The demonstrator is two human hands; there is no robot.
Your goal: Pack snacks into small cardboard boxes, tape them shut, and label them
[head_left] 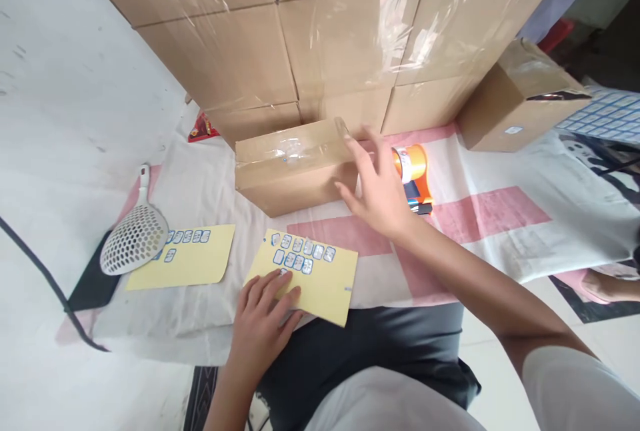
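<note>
My left hand (267, 314) lies on the near left part of a yellow sheet (327, 288) that carries several small blue-edged labels. Its fingers are stretched out flat. My right hand (380, 191) is at the right end of a long taped cardboard box (295, 184), fingers apart and slightly blurred. Whether its fingertips touch the box I cannot tell. Just beyond that hand stands an orange tape dispenser (413, 164) with a roll and pens, partly hidden by the hand. A second yellow labelled sheet (200, 261) lies to the left.
A white skimmer (135, 238) overlaps the left sheet and a black flat object (93, 281). Stacked, film-wrapped cartons (340, 38) wall off the back. Another carton (515, 101) stands at the right. A dark cable (43, 271) hangs by the left wall. A person's foot (595, 284) shows at right.
</note>
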